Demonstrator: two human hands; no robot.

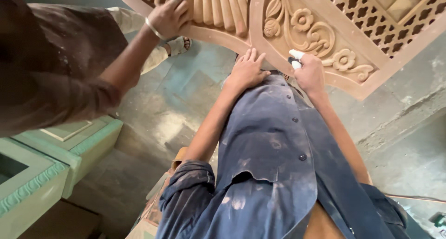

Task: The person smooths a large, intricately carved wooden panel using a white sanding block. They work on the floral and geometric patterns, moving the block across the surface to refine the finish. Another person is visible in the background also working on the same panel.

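Dusty blue shirt (278, 160) fills the space closest to the camera, hanging loose over the person's front. Both arms stretch forward from it to a big carved wood panel (297, 29) that is tipped up at an angle.

The left hand (247, 71) lies flat and open against the smooth lower edge of the panel, fingers spread a little. It seems to press there to keep the panel from sliding. The right hand (310, 74) is closed around a small white and black tool (294, 58), and the tip of the tool touches the edge just below the carved flowers (302, 20). What kind of tool it is cannot be told.

Another person's hand (169, 16), with a bracelet on the wrist, rests on the ribbed part higher up, likely helping to hold the panel steady. That person's sandal (179, 44) shows just under it.

The panel's bottom edge runs slanted across the top of the view. Under it is grey floor (186, 104). A green box (55, 155) sits well off to the left, and a thin cord (413, 198) lies on the right.
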